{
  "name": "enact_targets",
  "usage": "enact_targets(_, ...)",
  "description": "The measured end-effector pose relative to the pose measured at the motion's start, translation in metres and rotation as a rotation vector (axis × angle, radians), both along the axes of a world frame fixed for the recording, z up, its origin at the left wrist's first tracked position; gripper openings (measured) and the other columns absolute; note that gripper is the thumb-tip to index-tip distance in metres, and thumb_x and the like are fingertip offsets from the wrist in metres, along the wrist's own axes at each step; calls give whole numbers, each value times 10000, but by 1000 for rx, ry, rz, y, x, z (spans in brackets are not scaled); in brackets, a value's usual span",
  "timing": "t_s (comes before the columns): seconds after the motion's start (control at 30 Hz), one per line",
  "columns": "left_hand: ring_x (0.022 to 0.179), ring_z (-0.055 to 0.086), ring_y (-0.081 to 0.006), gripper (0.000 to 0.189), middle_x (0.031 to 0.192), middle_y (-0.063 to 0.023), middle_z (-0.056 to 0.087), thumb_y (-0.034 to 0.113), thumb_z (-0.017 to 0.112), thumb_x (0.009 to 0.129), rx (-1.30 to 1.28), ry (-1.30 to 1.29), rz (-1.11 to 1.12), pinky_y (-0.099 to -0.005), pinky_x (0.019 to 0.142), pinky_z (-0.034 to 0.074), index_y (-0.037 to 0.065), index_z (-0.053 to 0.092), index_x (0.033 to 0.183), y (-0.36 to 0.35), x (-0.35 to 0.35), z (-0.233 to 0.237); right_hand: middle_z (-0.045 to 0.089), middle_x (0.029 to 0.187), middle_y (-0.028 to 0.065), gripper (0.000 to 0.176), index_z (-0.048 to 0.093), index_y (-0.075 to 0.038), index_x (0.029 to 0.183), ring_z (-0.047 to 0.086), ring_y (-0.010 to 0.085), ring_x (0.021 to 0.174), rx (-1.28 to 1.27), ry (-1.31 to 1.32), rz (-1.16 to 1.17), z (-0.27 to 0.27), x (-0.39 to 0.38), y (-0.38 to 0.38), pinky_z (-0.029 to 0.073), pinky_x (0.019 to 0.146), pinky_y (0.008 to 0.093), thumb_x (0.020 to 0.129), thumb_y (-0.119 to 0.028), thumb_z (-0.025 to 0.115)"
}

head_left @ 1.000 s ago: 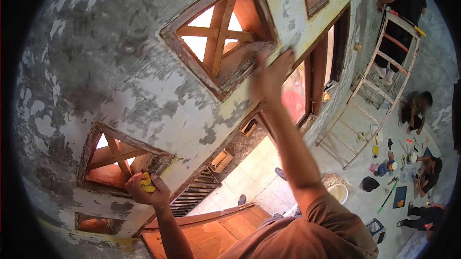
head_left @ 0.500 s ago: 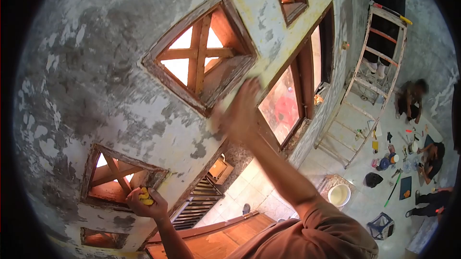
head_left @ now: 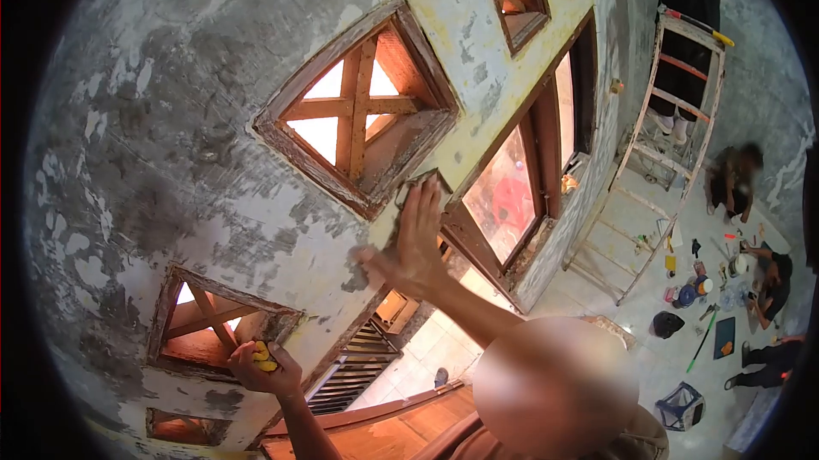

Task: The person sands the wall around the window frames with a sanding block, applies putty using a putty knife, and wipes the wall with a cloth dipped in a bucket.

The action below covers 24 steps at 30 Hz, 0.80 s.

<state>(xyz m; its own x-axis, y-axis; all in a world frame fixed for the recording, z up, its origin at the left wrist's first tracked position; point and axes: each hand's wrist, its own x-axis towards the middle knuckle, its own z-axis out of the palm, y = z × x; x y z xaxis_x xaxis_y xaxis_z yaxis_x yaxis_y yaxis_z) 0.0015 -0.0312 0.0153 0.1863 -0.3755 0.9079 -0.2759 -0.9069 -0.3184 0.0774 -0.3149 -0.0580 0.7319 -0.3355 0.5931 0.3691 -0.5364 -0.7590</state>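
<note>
My right hand (head_left: pixel 418 247) lies against the patchy grey-and-white wall (head_left: pixel 273 213), fingers extended upward and thumb out to the left. Under its fingertips is a thin, flat, dark-edged piece (head_left: pixel 437 180), mostly covered, whose kind I cannot make out. It sits just below the lower right edge of a square wooden window frame (head_left: pixel 358 106) with crossed bars. Lower left, my left hand (head_left: pixel 264 368) is closed around a small yellow piece (head_left: pixel 266 357), partly hidden by the fingers. That hand is at the lower edge of another crossed-bar window (head_left: pixel 209 317).
To the right, a ladder (head_left: pixel 653 149) stands with a person (head_left: pixel 687 42) near its top. Below, people sit on the floor (head_left: pixel 597 306) among tools and containers. A green-handled tool (head_left: pixel 701 342), a black bag-like item (head_left: pixel 667 324) and a stool (head_left: pixel 680 406) are there.
My right hand has slowed from a blur and sits slightly lower, the flat piece now showing beneath its fingers. My left hand keeps its hold on the yellow piece. A blurred patch now covers my shoulder.
</note>
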Motion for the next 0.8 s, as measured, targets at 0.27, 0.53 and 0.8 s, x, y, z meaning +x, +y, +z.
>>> enact_targets(0.27,779,526,-323,218,841,-136,521,186,619,846,-33,37,-7,-423,684,423,12,528,941,-4,0,-1,-39,1472,417,1032,-25,177,1412,-23,513,1403,136,-75,-367,3,77,-75,23,1162,517,875,-487,555)
enact_targets(0.53,777,525,-333,221,821,-139,525,182,624,822,-33,5,-64,-422,693,424,1,537,915,-2,1,2,21,1492,388,979,20,142,1435,25,502,1410,88,-172,-320,17,62,-67,53,1157,532,881,-481,533)
enact_targets(0.8,737,532,-344,224,787,-149,530,185,619,813,-77,8,-93,-441,649,426,-9,543,894,-9,-4,9,73,1493,379,994,70,157,1425,54,513,1402,24,-217,-330,0,38,-21,72,1155,529,893,-558,507)
